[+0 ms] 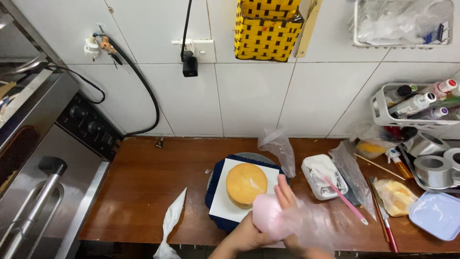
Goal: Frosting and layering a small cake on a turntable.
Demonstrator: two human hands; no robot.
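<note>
Both of our hands are working at the near edge of the wooden counter (143, 192), closed around a piping bag (270, 218) filled with pink cream. Our left hand (247, 235) is gripping the swollen pink part from below and from the left, fingers curled round it. Our right hand (290, 211) is lying against the bag's right side with the fingers stretched up along it; the loose clear plastic of the bag is trailing off to the right over that wrist, blurring it, so we cannot tell how tightly this hand is gripping.

We are holding the bag just in front of a round golden sponge cake (246, 184), which is sitting on a white square board (223, 201) on a dark turntable (214, 180). A second, white piping bag (171, 220) is lying well to the left, hanging over the counter's edge. To the right of the cake, a white tub (323, 177) is standing with a pink spatula (347, 201) leaning out of it. Farther right, a lilac lid (438, 216) is lying flat. An oven (43, 182) is standing at the far left.
</note>
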